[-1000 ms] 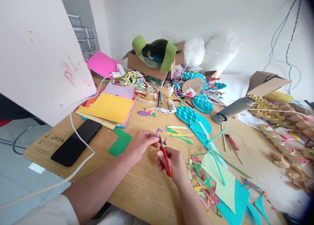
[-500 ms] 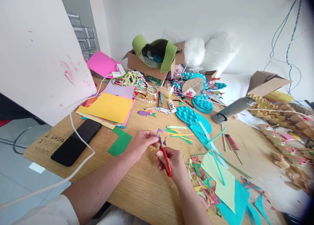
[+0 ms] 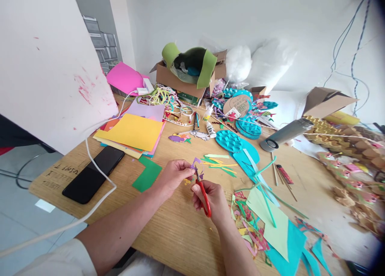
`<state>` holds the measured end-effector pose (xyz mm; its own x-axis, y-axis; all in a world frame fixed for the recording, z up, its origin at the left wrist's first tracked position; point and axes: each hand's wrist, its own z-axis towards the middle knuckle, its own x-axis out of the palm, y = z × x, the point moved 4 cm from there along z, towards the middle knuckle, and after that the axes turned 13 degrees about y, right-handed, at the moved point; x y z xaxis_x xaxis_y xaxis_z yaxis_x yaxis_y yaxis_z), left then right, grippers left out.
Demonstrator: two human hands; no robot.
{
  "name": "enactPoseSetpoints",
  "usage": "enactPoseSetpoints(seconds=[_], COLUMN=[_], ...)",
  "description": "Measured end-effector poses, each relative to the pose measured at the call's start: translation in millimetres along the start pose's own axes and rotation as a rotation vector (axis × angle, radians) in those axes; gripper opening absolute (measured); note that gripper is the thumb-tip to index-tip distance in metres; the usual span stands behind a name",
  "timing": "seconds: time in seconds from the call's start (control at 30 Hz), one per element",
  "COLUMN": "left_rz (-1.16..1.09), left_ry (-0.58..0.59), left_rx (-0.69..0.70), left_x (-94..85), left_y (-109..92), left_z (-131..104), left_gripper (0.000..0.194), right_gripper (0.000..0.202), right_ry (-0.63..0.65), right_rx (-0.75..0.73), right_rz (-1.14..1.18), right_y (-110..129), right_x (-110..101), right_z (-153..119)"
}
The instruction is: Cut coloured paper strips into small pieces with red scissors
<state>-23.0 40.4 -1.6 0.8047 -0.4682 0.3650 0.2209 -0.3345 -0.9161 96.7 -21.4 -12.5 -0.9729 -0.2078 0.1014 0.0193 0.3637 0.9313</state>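
Note:
Pinched between the thumb and fingers of my left hand (image 3: 178, 175) is a small piece of purple paper (image 3: 197, 161). My right hand (image 3: 212, 199) is closed around red-handled scissors (image 3: 205, 199), whose blades point up at the purple paper by my left fingertips. Small yellow bits (image 3: 187, 181) lie just under my left hand. Beyond the hands are a purple and orange paper fish (image 3: 179, 138) and a white fish outline (image 3: 199, 135). Green and yellow paper strips (image 3: 221, 163) are spread to the right of the purple paper.
A black phone (image 3: 94, 174), a white cable (image 3: 100, 172) and stacked coloured paper (image 3: 130, 131) are at the left. Paper scraps (image 3: 251, 228), blue sheets (image 3: 287, 248) and a grey flask (image 3: 287, 134) are at the right. A cardboard box (image 3: 180, 86) stands behind.
The scissors and the purple paper have shifted very slightly at my fingertips. Both hands are otherwise nearly where they were.

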Motion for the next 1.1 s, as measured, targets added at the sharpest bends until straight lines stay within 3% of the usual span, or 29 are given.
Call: enactPoseSetpoints(seconds=[0.37,1.1], left_rz=[0.07,0.076], left_ry=[0.056,0.017], left_rx=[0.021,-0.003], left_x=[-2.1,-2.0], left_y=[-1.7,-3.1], left_z=[1.0,0.6], left_gripper=[0.014,0.012], right_gripper=[0.047,0.049], right_ry=[0.019,0.038], right_rx=[0.006,0.011], right_rz=[-0.01,-0.025], right_y=[2.2,2.3], right_x=[-0.4,0.3], right_z=[-0.7,-0.3])
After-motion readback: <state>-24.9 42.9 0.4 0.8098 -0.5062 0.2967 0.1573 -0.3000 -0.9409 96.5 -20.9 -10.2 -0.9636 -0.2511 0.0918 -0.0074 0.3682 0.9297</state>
